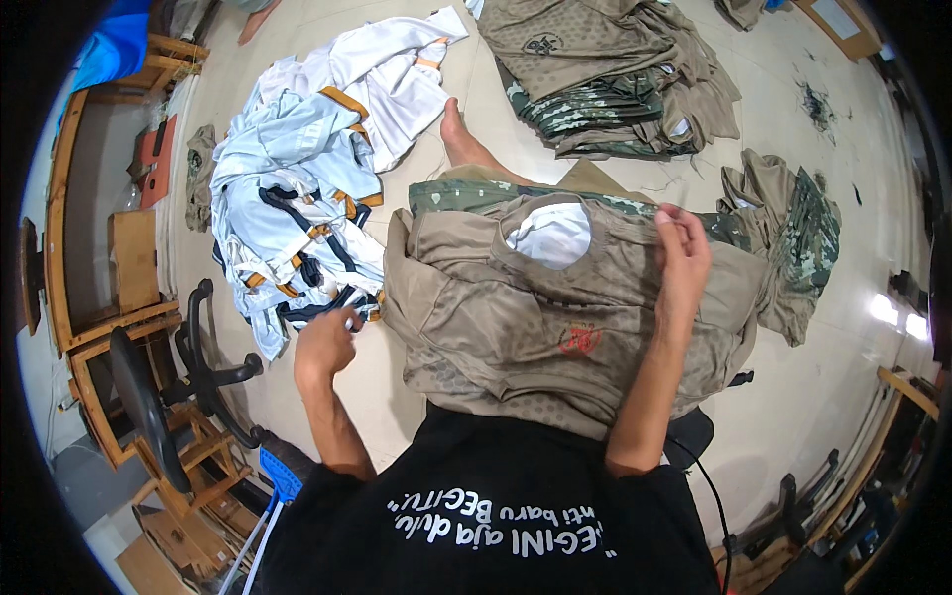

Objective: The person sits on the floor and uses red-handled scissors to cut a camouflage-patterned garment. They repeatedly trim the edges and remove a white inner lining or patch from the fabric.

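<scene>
A brown patterned short-sleeved shirt (466,332) with a round neck and a small red print lies spread across my lap. Its neck opening points away from me, and white cloth shows inside it. Camouflage-green cloth (446,195) shows beyond its far edge. My right hand (684,243) is over the right shoulder area of the shirt, fingers loosely curved and apart. Left of the shirt, my left hand (325,345) is raised with bent fingers drawn together; whatever they hold, if anything, is too small to make out. Beneath its fingertips lies the edge of a light blue garment heap (273,149).
White garments (387,74) top the heap at far left. A stack of brown and camouflage shirts (615,59) stands ahead, with more shirts (793,248) at right. A black chair (149,407), wooden frames (64,238) and a blue-headed tool (281,476) line the left. My bare foot (466,149) reaches ahead.
</scene>
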Motion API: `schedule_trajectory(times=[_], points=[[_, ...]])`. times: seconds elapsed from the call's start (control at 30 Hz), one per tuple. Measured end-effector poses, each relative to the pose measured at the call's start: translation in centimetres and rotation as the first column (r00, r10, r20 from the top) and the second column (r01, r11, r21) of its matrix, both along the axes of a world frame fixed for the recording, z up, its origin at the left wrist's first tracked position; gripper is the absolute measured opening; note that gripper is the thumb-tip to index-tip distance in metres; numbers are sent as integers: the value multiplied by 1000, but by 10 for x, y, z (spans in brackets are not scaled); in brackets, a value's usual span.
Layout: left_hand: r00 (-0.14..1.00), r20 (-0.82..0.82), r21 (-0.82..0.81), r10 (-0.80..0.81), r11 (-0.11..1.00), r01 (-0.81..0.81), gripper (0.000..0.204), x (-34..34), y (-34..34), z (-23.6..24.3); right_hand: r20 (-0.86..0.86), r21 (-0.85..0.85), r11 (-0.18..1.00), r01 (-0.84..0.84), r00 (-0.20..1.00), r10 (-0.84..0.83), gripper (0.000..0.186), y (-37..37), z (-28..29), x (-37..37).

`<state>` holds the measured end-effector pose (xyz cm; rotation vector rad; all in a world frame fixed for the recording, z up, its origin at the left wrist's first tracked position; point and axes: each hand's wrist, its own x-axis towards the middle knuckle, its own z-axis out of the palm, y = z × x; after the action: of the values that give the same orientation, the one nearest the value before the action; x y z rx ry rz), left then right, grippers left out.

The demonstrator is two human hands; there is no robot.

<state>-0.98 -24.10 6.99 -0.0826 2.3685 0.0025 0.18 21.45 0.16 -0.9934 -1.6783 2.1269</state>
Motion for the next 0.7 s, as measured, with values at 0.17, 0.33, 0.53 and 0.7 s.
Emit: schedule_trajectory(times=[0.17, 0.33, 0.53, 0.7], points=[[842, -512, 423, 169, 903, 75, 33, 22, 25, -25, 111, 433, 890, -140, 989, 101, 28, -11, -21, 2], [787, -466, 773, 404, 618, 141, 29, -28, 192, -44, 369, 830, 432, -353, 928, 49, 29, -53, -36, -7], [497, -803, 567, 330, 680, 464, 19, -19, 178, -60, -19, 763, 646, 6, 1000, 14, 29, -24, -13, 21], [615, -784, 484, 86, 705, 518, 22, 52, 137, -65, 656, 593, 296, -749, 662, 362, 32, -12, 24, 95]])
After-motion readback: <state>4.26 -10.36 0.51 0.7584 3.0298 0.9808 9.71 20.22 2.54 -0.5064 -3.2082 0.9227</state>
